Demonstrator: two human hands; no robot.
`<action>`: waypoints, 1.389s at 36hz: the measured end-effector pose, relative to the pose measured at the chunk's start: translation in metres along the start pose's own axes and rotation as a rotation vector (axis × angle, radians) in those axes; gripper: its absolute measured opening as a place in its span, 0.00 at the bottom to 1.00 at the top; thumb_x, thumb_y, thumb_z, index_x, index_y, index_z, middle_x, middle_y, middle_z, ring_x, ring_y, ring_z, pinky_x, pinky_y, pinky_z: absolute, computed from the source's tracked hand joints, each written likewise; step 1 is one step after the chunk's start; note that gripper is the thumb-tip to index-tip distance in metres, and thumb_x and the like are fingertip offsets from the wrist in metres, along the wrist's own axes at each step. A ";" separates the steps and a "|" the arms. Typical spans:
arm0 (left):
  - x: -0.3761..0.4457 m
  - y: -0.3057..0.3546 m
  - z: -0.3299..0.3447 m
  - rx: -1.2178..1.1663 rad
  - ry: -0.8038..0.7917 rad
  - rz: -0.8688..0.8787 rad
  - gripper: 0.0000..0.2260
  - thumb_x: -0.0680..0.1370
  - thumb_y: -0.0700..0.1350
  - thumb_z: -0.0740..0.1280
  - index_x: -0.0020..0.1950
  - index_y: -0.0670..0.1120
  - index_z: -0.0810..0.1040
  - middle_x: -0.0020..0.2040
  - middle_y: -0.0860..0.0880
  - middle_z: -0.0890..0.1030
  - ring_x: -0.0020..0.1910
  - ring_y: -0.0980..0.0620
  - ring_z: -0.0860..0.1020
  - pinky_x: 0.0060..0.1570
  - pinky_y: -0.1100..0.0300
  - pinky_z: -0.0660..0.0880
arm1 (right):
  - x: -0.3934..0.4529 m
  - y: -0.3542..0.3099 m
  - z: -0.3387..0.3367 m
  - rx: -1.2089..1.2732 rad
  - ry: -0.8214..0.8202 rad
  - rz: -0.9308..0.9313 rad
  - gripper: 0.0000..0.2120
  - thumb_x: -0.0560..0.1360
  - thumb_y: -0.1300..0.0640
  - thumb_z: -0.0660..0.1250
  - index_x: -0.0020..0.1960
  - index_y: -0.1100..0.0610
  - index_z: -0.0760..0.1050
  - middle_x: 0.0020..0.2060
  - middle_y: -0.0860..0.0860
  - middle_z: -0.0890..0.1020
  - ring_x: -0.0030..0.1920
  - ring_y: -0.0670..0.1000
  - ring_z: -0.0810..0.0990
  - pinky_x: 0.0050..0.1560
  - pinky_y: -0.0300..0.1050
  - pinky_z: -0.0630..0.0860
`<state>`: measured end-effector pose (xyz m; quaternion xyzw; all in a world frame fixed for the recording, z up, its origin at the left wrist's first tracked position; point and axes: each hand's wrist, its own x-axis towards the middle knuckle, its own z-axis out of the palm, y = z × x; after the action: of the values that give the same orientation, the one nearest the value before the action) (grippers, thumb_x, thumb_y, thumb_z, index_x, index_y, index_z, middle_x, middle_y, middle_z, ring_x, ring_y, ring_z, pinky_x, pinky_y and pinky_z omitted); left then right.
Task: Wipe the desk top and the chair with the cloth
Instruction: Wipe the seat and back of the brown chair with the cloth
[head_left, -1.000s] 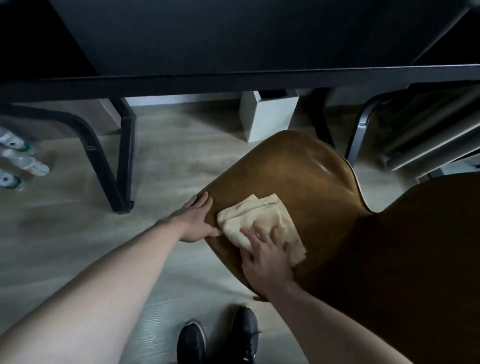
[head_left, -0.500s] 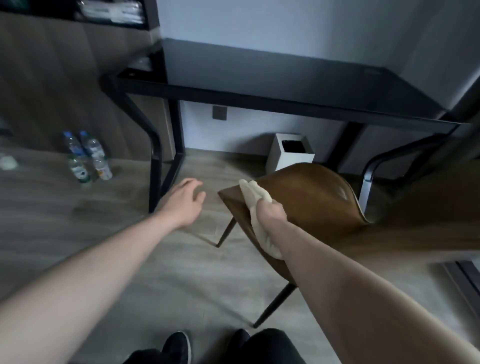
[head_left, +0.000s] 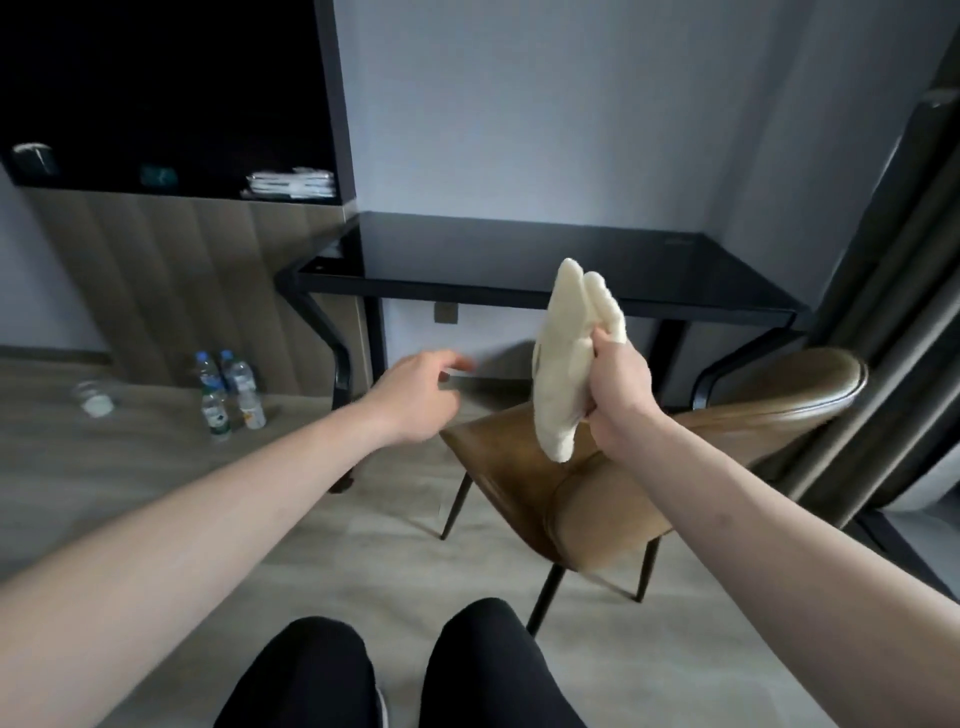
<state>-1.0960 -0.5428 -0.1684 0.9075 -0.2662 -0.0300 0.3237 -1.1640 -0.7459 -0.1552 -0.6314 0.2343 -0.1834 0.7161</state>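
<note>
1. Right hand grips a folded cream-coloured cloth around its middle, fingers curled round it; cloth is upright in the air, top end above the hand, bottom end hanging below it.
2. Cloth is off every surface: above the front part of the brown wooden chair w/ thin black legs, not touching it, and well short of the black glossy tabletop.
3. Left hand holds nothing; it's out over the floor just left of the chair's front-left corner, fingers loosely extended & blurred, so exact finger pose is hard to read.
4. Chair stands on the pale wood-look floor in front of the tabletop's near edge, its curved back toward the right, by the dark grey curtain.
5. Tabletop sits against the white wall, on black metal legs.
6. Clear plastic water bottles w/ labels stand in a cluster on the floor left of the tabletop's left leg; a small clear round container is farther left.
7. Dark wall shelf, upper left, carries white folded items & two dark objects, too dim to ID.
8. Person's black-trousered knees at the bottom edge.
</note>
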 end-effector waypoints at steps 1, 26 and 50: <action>-0.004 0.012 0.004 -0.015 -0.036 -0.003 0.21 0.80 0.38 0.64 0.71 0.54 0.75 0.71 0.51 0.75 0.67 0.52 0.74 0.58 0.61 0.72 | -0.006 -0.009 -0.006 0.007 0.015 -0.026 0.21 0.86 0.48 0.56 0.77 0.47 0.70 0.65 0.51 0.80 0.65 0.55 0.78 0.72 0.61 0.72; 0.026 0.095 0.130 0.389 0.040 0.164 0.17 0.83 0.52 0.65 0.72 0.51 0.74 0.60 0.46 0.83 0.57 0.43 0.82 0.54 0.51 0.77 | -0.050 -0.108 -0.131 -0.235 0.367 -0.655 0.11 0.86 0.50 0.56 0.64 0.41 0.73 0.48 0.38 0.77 0.48 0.35 0.75 0.40 0.24 0.68; 0.089 0.045 0.094 0.403 -0.006 -0.022 0.07 0.84 0.50 0.63 0.59 0.56 0.79 0.49 0.53 0.81 0.48 0.50 0.79 0.45 0.56 0.76 | 0.026 0.012 -0.089 -1.246 -0.069 -0.672 0.31 0.82 0.32 0.42 0.81 0.43 0.61 0.81 0.45 0.59 0.83 0.58 0.43 0.77 0.70 0.31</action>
<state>-1.0619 -0.6701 -0.2046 0.9566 -0.2578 0.0176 0.1344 -1.1933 -0.8319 -0.1776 -0.9672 0.0653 -0.2063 0.1331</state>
